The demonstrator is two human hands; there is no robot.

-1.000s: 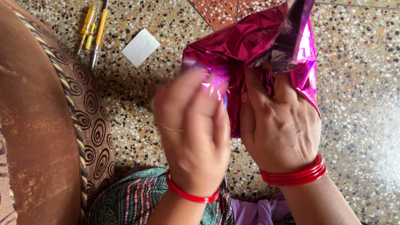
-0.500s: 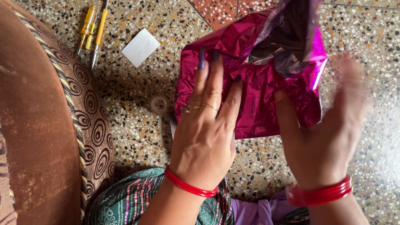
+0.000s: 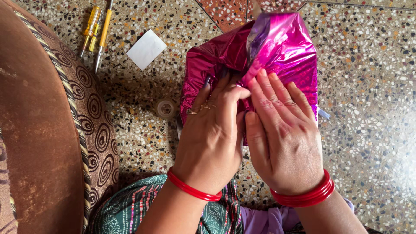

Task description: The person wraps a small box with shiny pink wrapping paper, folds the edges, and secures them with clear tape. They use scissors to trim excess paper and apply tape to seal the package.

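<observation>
Two bare hands seen from above, side by side and touching along their inner edges, both palm down. The left hand (image 3: 211,134) lies flat with fingers extended forward and close together, rings on two fingers. The right hand (image 3: 284,138) lies flat, fingers slightly spread. Each wrist wears red bangles.

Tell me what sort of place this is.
Probably a home floor used as a workspace: speckled terrazzo floor, a brown patterned cushion edge, and two yellow-handled screwdrivers lying loose. Both hands press shiny magenta foil wrapping there.
</observation>
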